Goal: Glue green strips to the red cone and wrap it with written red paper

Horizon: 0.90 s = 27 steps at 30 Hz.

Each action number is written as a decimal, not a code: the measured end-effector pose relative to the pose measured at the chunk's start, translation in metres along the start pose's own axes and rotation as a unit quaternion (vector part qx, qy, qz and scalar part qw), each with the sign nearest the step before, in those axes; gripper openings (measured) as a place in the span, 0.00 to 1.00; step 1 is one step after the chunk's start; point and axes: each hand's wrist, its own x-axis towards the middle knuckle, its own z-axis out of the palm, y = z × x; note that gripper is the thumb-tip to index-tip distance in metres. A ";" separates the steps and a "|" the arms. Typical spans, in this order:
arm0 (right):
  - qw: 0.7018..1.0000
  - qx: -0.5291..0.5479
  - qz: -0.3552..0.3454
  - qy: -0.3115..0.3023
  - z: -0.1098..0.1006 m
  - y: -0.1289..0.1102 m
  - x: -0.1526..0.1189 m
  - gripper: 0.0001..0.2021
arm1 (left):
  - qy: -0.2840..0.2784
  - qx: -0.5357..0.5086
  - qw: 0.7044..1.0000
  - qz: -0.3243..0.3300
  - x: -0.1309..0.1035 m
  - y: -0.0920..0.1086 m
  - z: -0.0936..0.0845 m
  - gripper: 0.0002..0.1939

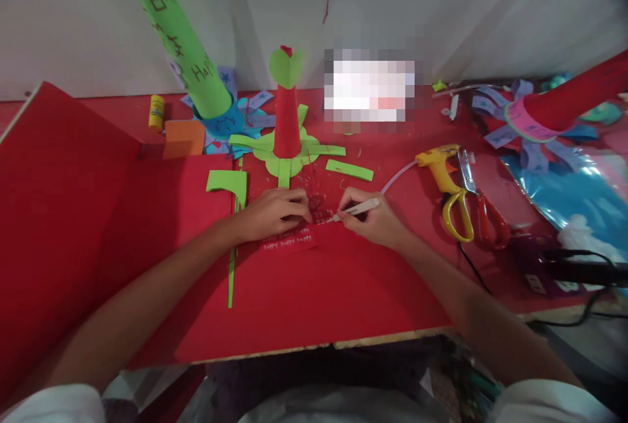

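Note:
A light-coloured pen [362, 206] is held in my right hand [371, 217], its tip on a small red paper with pale writing [324, 215]. My left hand [275, 214] rests at that paper's left side, fingers bent and pressed down near its edge; what they grip, if anything, is hidden. Just below lies another red strip with rows of pale writing [289, 242]. Behind my hands stands a red paper cone [286, 122] on a green flower-shaped base [309, 153], with a green heart shape [284, 68] at its top.
On the right lie a yellow glue gun [438, 165], scissors [458, 214] and a purple object with black cables [540, 266]. A green paper tube [179, 44], glue stick [156, 113] and orange paper [184, 138] are at back left. Green scraps [230, 182] lie beside my left hand.

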 end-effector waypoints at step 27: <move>0.999 0.003 0.003 0.042 0.001 0.000 0.000 0.06 | 0.005 -0.002 1.000 0.009 -0.001 -0.001 0.002 0.12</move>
